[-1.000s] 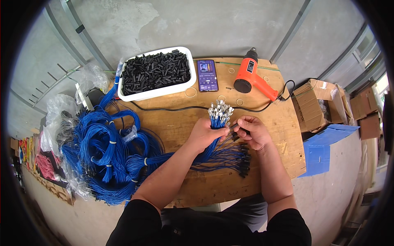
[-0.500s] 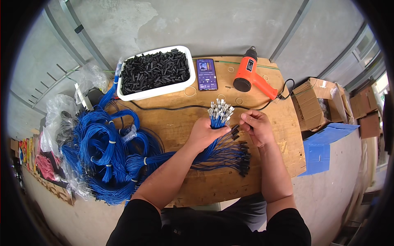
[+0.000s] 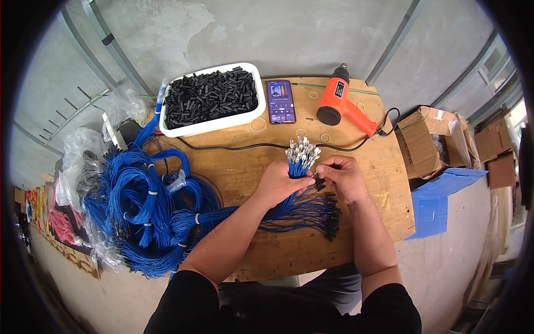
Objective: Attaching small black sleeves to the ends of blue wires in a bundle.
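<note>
My left hand (image 3: 281,183) is closed around a bundle of blue wires (image 3: 299,168). Bare silver crimp terminals (image 3: 302,150) stand up in a cluster above the fist. Close beside it, my right hand (image 3: 345,178) is pinched, with a small black sleeve showing at its fingertips; the fingers partly hide it. Several black-sleeved wire ends (image 3: 332,217) fan out over the table below my right hand. The wires run left under my left forearm toward large tied coils of blue wire (image 3: 150,195).
A white tub (image 3: 210,129) full of short black sleeves stands at the back of the wooden table (image 3: 384,183). Beside it are a phone (image 3: 281,103) and an orange heat gun (image 3: 335,100). A black cord crosses behind my hands. Cardboard boxes (image 3: 417,142) stand at the right.
My right hand has moved left and slightly down, up against my left hand and the wire bundle. The bundle's terminals have shifted slightly right.
</note>
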Demonstrator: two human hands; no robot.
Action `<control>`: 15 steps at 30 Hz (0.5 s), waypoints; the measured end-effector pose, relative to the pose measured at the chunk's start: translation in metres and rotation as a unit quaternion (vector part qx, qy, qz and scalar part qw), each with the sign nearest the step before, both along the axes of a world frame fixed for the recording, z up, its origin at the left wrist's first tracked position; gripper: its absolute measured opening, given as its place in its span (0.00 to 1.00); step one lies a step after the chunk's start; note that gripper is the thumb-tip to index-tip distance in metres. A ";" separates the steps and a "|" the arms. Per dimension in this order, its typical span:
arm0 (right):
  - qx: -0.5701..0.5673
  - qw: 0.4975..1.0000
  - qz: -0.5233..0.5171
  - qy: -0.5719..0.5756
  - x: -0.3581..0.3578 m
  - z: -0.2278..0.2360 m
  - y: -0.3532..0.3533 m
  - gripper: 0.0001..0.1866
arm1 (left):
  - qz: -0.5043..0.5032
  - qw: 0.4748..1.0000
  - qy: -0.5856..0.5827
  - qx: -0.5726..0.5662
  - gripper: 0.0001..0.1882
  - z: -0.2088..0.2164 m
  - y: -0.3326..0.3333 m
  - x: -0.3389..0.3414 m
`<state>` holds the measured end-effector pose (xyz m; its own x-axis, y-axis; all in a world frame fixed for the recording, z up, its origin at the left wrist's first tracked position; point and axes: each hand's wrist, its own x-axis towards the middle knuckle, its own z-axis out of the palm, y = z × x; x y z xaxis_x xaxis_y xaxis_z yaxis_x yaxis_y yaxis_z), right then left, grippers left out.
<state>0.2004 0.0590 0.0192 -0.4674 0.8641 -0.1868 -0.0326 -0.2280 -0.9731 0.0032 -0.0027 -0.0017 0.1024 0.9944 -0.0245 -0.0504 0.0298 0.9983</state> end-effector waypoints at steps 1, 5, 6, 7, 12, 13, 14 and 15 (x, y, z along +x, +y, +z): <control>-0.013 1.000 -0.003 0.008 -0.001 0.001 0.000 0.04 | -0.003 1.000 -0.007 -0.006 0.08 0.000 0.000 0.000; -0.063 0.997 0.013 0.031 0.004 -0.001 0.004 0.04 | 0.003 0.996 -0.087 -0.037 0.07 0.002 -0.001 0.001; -0.063 0.997 0.013 0.031 0.005 -0.001 0.004 0.04 | 0.004 0.995 -0.096 -0.040 0.07 0.000 -0.001 0.001; -0.085 0.995 0.029 0.034 0.006 -0.001 0.005 0.05 | 0.004 0.994 -0.105 -0.044 0.07 -0.001 0.000 0.001; -0.200 0.946 -0.022 0.253 0.013 0.001 0.018 0.11 | 0.008 0.990 -0.130 -0.052 0.06 0.000 0.000 0.001; -0.227 0.930 -0.061 0.281 0.013 0.000 0.021 0.12 | 0.003 0.991 -0.124 -0.059 0.05 0.000 0.000 0.000; -0.246 0.919 -0.068 0.300 0.016 -0.004 0.024 0.12 | 0.003 0.991 -0.124 -0.059 0.05 0.000 0.001 0.000; -0.246 0.919 -0.068 0.300 0.017 -0.009 0.026 0.12 | 0.001 0.990 -0.126 -0.060 0.06 -0.001 0.001 -0.001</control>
